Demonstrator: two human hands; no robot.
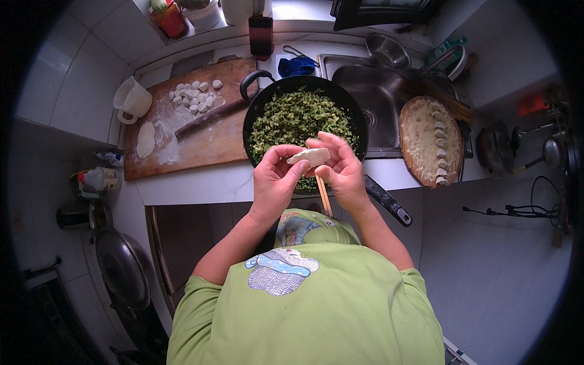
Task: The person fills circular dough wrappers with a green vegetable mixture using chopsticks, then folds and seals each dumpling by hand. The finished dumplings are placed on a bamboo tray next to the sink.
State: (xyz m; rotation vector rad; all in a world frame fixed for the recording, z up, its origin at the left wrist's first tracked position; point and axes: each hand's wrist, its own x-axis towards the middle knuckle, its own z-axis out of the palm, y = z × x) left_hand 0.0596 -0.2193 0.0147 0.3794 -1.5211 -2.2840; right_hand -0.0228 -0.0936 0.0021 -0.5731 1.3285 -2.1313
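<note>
Between my two hands, above the near part of a black pan, is a folded dough dumpling with a pleated edge. My left hand pinches its left end between thumb and fingers. At the right end, my right hand has its fingers spread and slightly blurred; whether it touches the dough I cannot tell. Chopped green and yellow filling covers the floor of the pan. A pair of wooden chopsticks leans at the pan's near side, partly hidden by my right hand.
Left is a wooden board with a rolling pin, small dough pieces, flour and a flat wrapper. A white jug stands beside it. Right are a steel sink and a round tray bearing a row of dumplings. The pan handle juts toward me.
</note>
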